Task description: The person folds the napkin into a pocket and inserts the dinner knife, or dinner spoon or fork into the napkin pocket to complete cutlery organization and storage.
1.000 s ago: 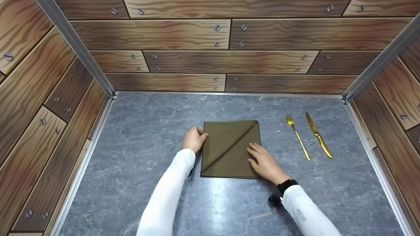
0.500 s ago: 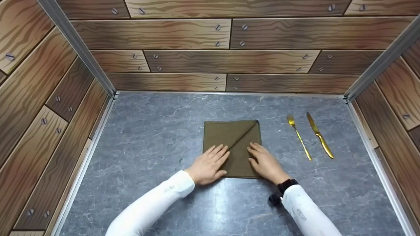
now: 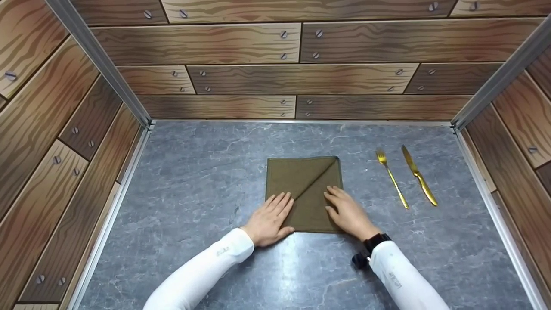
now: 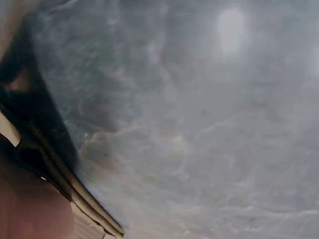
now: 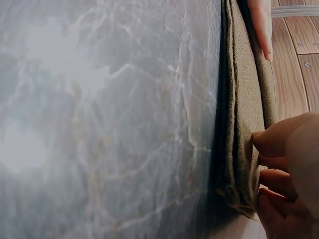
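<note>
Cloth [image 3: 310, 202], folded near-square, lies flat on the grey marbled tabletop [image 3: 193, 172], about midway between its left and right edges and well apart from its far edge, as I view it remotely. No long axis stands out; a diagonal edge [image 3: 316, 178] slants from the side of the tabletop's far right corner back toward its near left. I judge the key relation to be that diagonal against the two hands: the left hand [image 3: 270, 219] is nearer, covering its near end, fingers straight and side by side, thumb apart; the right hand [image 3: 346, 215] rests on the side facing the tabletop's right edge, fingers slightly spread, no pinch that I can see. Olive-brown, matt and woven, the fabric shows stacked, hemmed layers in my right wrist view.
</note>
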The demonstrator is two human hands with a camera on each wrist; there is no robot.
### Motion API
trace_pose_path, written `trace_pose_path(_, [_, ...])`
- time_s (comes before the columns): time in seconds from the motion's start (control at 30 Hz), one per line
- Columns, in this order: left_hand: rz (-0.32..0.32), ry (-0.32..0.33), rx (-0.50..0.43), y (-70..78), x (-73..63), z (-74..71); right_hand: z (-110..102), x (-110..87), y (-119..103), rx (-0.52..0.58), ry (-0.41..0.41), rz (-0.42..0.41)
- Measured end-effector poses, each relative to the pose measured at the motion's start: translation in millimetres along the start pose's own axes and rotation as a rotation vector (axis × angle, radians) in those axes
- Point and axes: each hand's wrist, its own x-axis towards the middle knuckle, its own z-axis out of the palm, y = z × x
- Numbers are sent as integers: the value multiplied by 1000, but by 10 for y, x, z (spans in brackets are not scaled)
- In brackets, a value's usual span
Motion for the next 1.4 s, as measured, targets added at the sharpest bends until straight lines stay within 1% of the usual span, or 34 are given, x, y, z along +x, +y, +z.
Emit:
trace_pose_path(0.2, [-13,1,-9,-26,-4,99,5,2,9,-6,-7,8])
trace_pose_path(0.33, [-20,-20,-9,-17,-11,107,-6,7,-1,-14,-15,12])
trace_pose_path(0.5, [-30,-37,-8,-12,-10,95,-25,89,-97,-52,16,13])
trace_pose_path(0.6, [-32,-47,-6,-13,-4,80,1,204,-214,-112,-4,-49])
trace_pose_path(0.73, [-33,-58,-7,-11,-9,78,89,325,-339,-185,-101,-190])
trace_pose_path(0.83, [-40,-63,-9,-13,-12,104,151,357,-340,-213,-158,-243])
trace_pose_path(0.9, [-44,-67,-10,-15,-12,119,171,367,-311,-232,-184,-241])
trace_pose_path(1.0, [-51,-75,-29,-14,-6,130,175,373,-256,-248,-209,-214])
trace_pose_path(1.2, [-60,-87,-45,-18,-1,122,153,389,-138,-247,-192,-176])
trace_pose_path(1.4, [-62,-99,-56,-22,0,110,93,440,5,-251,-194,-72])
